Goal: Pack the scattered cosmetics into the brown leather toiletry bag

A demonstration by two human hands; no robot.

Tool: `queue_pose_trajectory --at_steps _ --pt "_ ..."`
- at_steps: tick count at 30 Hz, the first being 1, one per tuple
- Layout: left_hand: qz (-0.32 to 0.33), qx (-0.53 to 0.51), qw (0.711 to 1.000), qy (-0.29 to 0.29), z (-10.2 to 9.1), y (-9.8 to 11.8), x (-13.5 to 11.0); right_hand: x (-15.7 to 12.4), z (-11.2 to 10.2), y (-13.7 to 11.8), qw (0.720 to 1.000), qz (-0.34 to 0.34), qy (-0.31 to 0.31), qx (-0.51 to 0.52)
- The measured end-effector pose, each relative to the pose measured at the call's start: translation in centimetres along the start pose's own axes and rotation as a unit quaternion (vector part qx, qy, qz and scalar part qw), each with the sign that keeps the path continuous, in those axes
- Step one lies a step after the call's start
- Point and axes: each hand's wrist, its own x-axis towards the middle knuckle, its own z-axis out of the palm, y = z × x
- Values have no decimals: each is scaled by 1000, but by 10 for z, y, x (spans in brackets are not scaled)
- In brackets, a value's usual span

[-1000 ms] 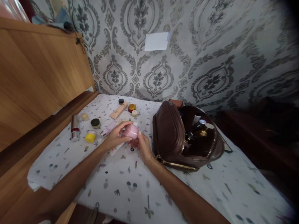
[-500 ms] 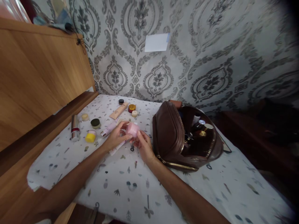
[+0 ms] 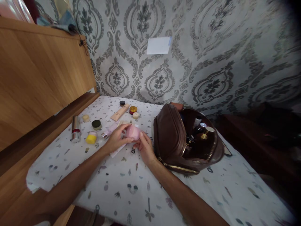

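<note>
A small pink jar (image 3: 133, 132) is held just above the patterned white cloth (image 3: 131, 185), gripped from both sides. My left hand (image 3: 117, 139) wraps its fingers over the jar's top and left side. From the right and below, my right hand (image 3: 144, 147) pinches the same jar. An open brown leather pouch (image 3: 174, 138) lies right of my hands, with bottles (image 3: 202, 127) standing inside it.
Cosmetics lie on the cloth behind my hands: a silver tube (image 3: 75, 128), a yellow jar (image 3: 90, 138), a dark-lidded jar (image 3: 96, 124), a beige tube (image 3: 119, 112), a gold-lidded jar (image 3: 133, 109). A wooden headboard (image 3: 39, 78) rises at the left; patterned wallpaper is behind.
The pink jar has been turned slightly between my fingers; both hands stay in about the same place. The view has shifted a little.
</note>
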Motion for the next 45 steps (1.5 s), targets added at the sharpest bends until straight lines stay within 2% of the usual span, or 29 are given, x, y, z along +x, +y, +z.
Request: queue_pose_trajectory --at_steps 4,13,19,22,28,32,37,45 --pt "18 14 1000 0 3 -3 -3 2 -2 2 1000 -3 9 18" --pt "-23 -6 1000 4 3 -11 -2 2 -2 0 996 10 -2 90" --pt "-50 8 999 5 3 -8 -3 0 1 -2 994 13 -3 104" --pt "-42 22 999 -1 3 -5 -3 0 2 -2 994 19 2 107" --pt "16 66 997 27 4 -4 -3 -1 3 -3 998 10 4 65" --pt "38 82 995 47 5 -2 -5 0 2 -1 999 -25 8 40" --pt "36 68 996 47 3 2 -6 0 -2 5 998 -65 1 0" --pt "30 72 996 47 5 -4 -7 -2 -2 4 997 -63 -3 -52"
